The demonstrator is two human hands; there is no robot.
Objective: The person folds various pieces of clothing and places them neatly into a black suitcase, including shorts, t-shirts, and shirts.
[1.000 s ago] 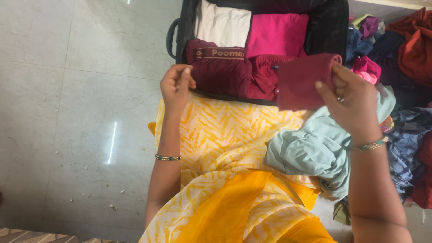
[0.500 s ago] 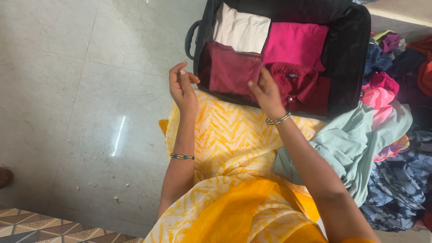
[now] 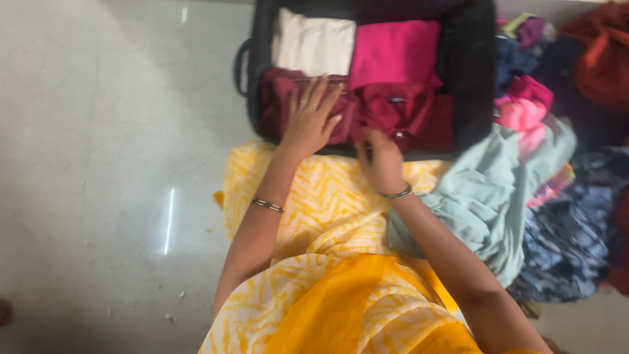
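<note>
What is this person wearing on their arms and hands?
Both forearms are bare, without sleeves. The left hand has a thin dark bangle on the forearm, and the right hand a similar bangle at the wrist. The picture is too blurred to show any rings.

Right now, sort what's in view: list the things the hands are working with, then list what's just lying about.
In hand:
- left hand flat on the maroon folded cloth
- right hand at the dark red garment
- black suitcase holding them, with the white cloth and pink cloth

Lying about:
- pale green garment
- heap of mixed clothes
- floor
</note>
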